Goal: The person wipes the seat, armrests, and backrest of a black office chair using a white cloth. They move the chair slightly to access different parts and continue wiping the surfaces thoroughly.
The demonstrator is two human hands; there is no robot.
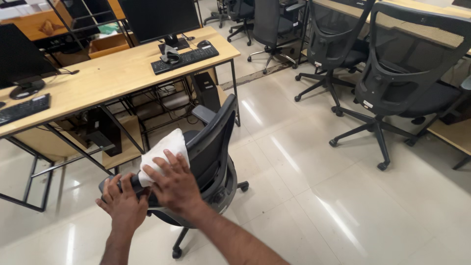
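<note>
- Right hand [172, 185] pressed flat, fingers spread and extended, on a white cloth [164, 152] laid against the back of a black office chair [211, 147]; palm down on the fabric rather than clenched round it.
- Left hand [122, 203] just beside and below, fingers curled over the chair's near armrest, gripping its dark edge.
- White cloth bunched up above the right hand's fingertips, draped over the chair where backrest meets armrest, touching both hand and chair.
- Chair directly under both hands, backrest turned away to the right, wheeled base showing beneath the forearms on the glossy pale tiled floor [304, 196].
- Beyond the hands, up and to the left: long wooden desk [108, 73] on a black metal frame, carrying a black keyboard [185, 58], a mouse [203, 43] and a dark monitor [159, 19].
- Farther left along the same desk: second monitor [19, 61] and second keyboard [23, 109], well apart from the hands.
- Black computer tower [206, 91] standing under the desk, just past the chair.
- Well off to the right of the hands: two black mesh-backed chairs [402, 83] on castors, facing another wooden desk along the far edge.
</note>
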